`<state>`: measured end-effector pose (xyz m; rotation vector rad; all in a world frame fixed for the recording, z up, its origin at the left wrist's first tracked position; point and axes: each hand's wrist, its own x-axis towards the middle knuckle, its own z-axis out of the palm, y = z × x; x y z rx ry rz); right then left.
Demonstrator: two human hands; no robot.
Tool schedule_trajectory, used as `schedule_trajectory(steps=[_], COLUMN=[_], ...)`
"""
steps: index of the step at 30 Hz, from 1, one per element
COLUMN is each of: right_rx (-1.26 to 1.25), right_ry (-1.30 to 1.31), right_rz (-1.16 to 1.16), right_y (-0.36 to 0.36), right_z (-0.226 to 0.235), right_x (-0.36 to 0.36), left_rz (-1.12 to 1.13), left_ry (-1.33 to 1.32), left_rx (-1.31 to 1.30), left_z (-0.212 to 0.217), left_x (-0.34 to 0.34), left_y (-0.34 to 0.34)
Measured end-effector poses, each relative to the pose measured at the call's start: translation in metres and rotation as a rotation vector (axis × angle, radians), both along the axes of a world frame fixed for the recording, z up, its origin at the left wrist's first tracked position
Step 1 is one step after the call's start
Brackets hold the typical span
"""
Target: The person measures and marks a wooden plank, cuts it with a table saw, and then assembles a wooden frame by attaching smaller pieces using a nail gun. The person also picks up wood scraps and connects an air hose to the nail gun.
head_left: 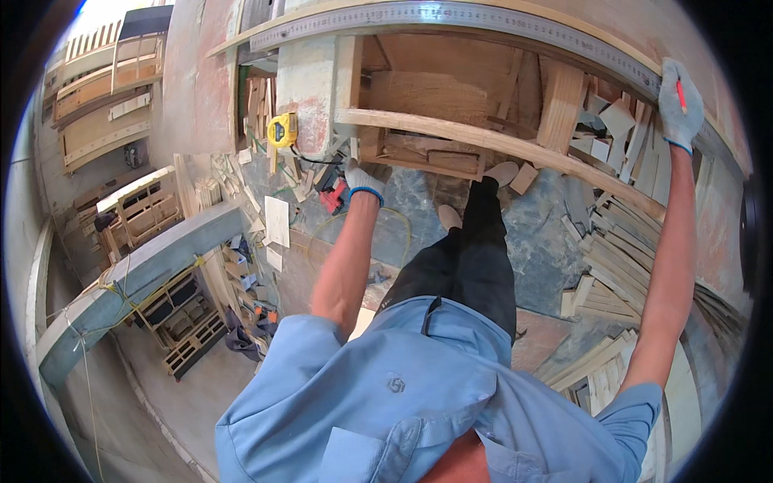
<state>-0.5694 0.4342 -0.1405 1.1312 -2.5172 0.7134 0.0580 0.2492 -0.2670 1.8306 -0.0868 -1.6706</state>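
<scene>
Layout is seemingly standing partway: a steel ruler (483, 17) is lying along a wooden strip (233, 43); marking is presumably remaining, no marks being discernible. Right hand (690, 115) is touching the ruler, fingers holding a red pencil (680, 96); left hand (365, 179): finger state cannot be told.

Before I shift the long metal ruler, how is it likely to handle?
The long metal ruler looks slim for its length, so it may flex if lifted by one end. Its smooth, shiny face could slip under the gloved right hand. Lying face up, it seems unlikely to roll.
</scene>
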Motion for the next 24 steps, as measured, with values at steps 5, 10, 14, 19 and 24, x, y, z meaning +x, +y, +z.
schedule_trajectory(steps=[5, 10, 14, 19, 24], right_rx=[0.057, 0.084, 0.096, 0.098, -0.018], right_ry=[-0.021, 0.0, -0.006, -0.071, -0.094], right_rz=[0.025, 0.006, 0.019, -0.036, 0.074], right_y=[-0.01, 0.0, -0.005, 0.005, -0.018], right_z=[0.002, 0.001, 0.002, 0.0, -0.01], right_x=[0.003, 0.003, 0.006, 0.0, 0.008], left_rz=[-0.044, -0.129, -0.188, -0.179, -1.033], left_ry=[0.03, 0.107, 0.05, 0.206, -0.418], left_rx=[-0.22, -0.156, -0.218, -0.133, -0.488], left_z=[-0.057, -0.038, -0.043, -0.071, -0.075], left_x=[0.057, 0.026, 0.017, 0.02, 0.095], left_y=[-0.04, -0.069, -0.066, -0.075, -0.034])
